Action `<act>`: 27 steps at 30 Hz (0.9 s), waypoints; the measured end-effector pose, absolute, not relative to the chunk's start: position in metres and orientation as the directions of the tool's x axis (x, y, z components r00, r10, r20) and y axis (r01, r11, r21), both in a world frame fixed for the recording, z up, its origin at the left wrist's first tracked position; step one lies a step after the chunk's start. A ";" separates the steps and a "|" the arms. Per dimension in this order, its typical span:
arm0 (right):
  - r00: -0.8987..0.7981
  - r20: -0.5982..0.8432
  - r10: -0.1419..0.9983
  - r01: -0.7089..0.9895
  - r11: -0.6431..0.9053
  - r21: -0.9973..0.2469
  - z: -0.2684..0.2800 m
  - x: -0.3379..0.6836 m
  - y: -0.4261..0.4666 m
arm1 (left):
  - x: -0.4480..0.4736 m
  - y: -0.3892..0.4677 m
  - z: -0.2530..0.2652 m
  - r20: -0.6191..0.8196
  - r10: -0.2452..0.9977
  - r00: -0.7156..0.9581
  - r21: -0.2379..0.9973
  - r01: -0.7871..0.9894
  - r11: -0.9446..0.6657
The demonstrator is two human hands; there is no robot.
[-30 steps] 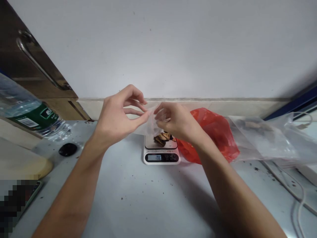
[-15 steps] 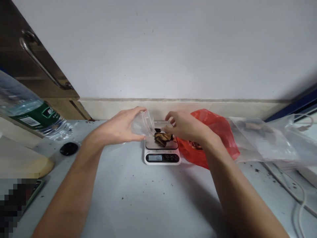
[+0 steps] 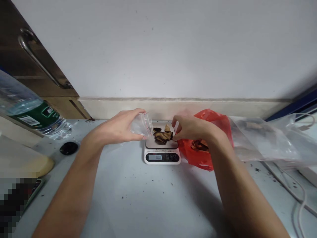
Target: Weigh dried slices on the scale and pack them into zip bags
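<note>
A small white kitchen scale (image 3: 162, 161) stands on the table, its display showing what looks like 10.8. Brown and dark dried slices (image 3: 162, 136) lie heaped on its plate. My left hand (image 3: 121, 127) grips a clear zip bag (image 3: 141, 125) between thumb and fingers, its mouth turned toward the slices. At the right edge of the plate is my right hand (image 3: 189, 128), fingers curved and apart, the thumb tip close to the pile. Whether that thumb touches a slice I cannot tell. Behind my right wrist sits a red plastic bag (image 3: 195, 157) with more dried slices inside.
A water bottle (image 3: 37, 114) and a black round lid (image 3: 68, 148) are on the left. Clear plastic bags (image 3: 264, 140) lie at the right, near a white cable (image 3: 299, 198). The wall (image 3: 158, 49) rises just behind the scale. Dark crumbs dot the table.
My right hand has shifted right, off the middle of the pile to the plate's edge, uncovering a light brown slice at the back. My left hand keeps the clear bag in about the same place.
</note>
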State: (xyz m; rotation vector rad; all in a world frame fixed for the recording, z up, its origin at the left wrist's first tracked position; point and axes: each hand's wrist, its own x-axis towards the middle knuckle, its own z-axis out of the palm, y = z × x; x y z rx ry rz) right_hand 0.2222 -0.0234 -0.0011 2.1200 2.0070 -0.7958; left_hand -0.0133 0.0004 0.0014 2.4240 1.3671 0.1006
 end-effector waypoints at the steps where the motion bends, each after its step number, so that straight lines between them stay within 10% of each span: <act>1: -0.012 -0.446 0.895 0.958 -0.117 -0.262 -0.002 0.225 -0.023 | -0.013 0.001 0.001 -0.111 0.840 0.531 0.337 0.815 -0.471; 22: -0.020 -0.383 0.924 0.920 -0.132 -0.368 0.017 0.243 -0.033 | -0.012 -0.003 0.004 -0.144 0.847 0.512 0.317 0.835 -0.451; 27: 0.073 -0.285 0.956 0.968 -0.137 -0.211 0.027 0.272 -0.045 | -0.013 -0.003 0.005 -0.156 0.848 0.507 0.320 0.838 -0.442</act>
